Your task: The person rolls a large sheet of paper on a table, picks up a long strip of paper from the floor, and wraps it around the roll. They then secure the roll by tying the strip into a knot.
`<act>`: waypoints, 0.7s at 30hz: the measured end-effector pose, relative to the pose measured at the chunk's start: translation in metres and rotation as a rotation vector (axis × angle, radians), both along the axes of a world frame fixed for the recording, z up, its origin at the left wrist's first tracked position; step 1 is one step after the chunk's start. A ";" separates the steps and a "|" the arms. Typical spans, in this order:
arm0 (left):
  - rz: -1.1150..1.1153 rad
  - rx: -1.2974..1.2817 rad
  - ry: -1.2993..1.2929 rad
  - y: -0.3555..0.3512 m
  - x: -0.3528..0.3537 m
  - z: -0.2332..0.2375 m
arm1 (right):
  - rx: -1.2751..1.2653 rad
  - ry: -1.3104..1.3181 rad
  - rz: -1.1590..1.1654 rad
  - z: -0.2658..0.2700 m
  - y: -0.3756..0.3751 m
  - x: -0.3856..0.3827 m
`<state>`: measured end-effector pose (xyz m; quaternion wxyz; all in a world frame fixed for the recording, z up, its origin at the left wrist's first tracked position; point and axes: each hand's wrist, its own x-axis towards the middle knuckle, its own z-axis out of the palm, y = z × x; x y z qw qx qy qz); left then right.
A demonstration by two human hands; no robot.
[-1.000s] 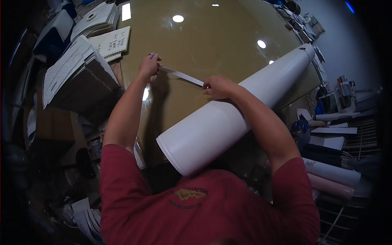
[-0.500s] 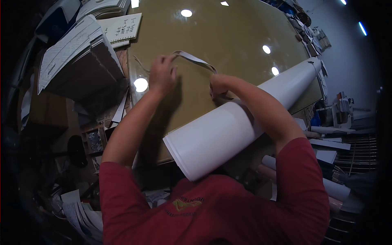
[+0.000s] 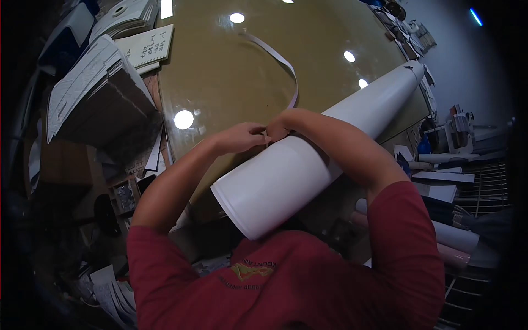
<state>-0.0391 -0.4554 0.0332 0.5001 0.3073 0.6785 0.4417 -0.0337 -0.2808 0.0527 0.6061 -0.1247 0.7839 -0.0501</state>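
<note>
A large white roll of sheet material (image 3: pixel 275 187) lies at a slant along the table's near edge, against the front of my shirt. A long thin white strip (image 3: pixel 289 69) curves over the table and runs down behind my right hand (image 3: pixel 281 125). That hand is closed on the strip, right by the roll's upper side. My left hand (image 3: pixel 245 137) meets it there, its thumb and fingers pinched together at a short bit of the strip showing between the hands. The fingertips are partly hidden.
The table (image 3: pixel 214 82) has a glossy yellowish top. Left of it stand stacked papers (image 3: pixel 88 82) and a spiral notebook (image 3: pixel 151 47) with handwriting. More rolls (image 3: pixel 454 236) and a wire rack (image 3: pixel 481 203) are at the right. Assorted items line the table's far right edge.
My left hand has come down and right to meet my right hand beside the roll. The strip's far part now lies stretched out on the table, away from my left hand.
</note>
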 end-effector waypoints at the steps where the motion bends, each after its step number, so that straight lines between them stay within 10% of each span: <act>1: 0.032 -0.007 0.087 -0.007 0.011 0.007 | -0.065 -0.059 0.083 -0.004 0.005 -0.002; 4: -0.106 0.077 0.710 -0.037 0.089 0.099 | -0.146 -0.049 0.248 -0.024 0.009 -0.005; 8: -0.124 -0.109 1.235 -0.027 0.164 0.104 | -0.009 -0.110 0.203 0.009 -0.012 0.000; 17: 0.007 -0.197 0.967 -0.026 0.117 0.090 | 0.079 0.299 0.035 0.028 0.003 -0.010; 21: 0.012 -0.162 0.653 -0.033 0.075 0.102 | -0.143 0.951 -0.214 0.094 0.033 0.020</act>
